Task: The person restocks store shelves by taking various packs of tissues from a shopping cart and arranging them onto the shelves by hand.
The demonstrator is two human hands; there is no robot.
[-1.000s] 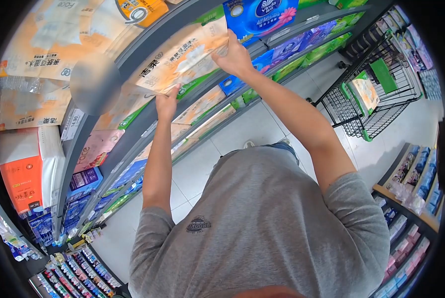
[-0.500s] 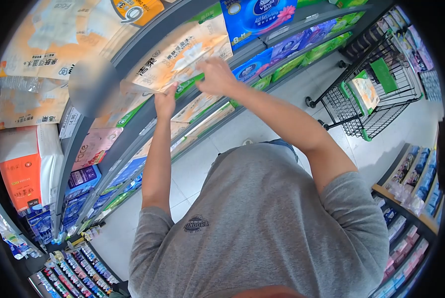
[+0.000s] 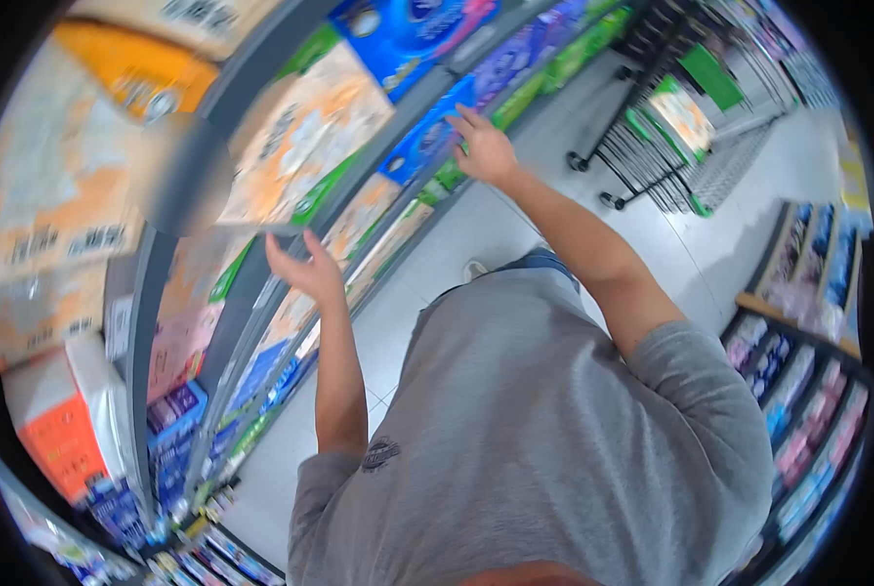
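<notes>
My left hand [image 3: 305,271] is off the shelf edge with its thumb and fingers apart, holding nothing. It is just below an orange-and-white tissue pack [image 3: 310,127] on the upper shelf. My right hand [image 3: 483,146], also empty with fingers spread, hovers in front of the blue tissue packs [image 3: 427,137] on a lower shelf. Above it lies a larger blue pack [image 3: 408,39] with a pink flower. Motion blurs the picture somewhat.
A shopping cart [image 3: 642,161] with a green-edged orange-and-white pack [image 3: 681,117] in it stands at the upper right on the tiled floor [image 3: 515,230]. Display racks [image 3: 798,400] are at the lower right. An orange-and-white box-like pack [image 3: 63,430] sits at the left.
Both hands have come away from the orange-and-white pack and opened. The right hand has moved right. The view has turned, shifting the cart and shelves.
</notes>
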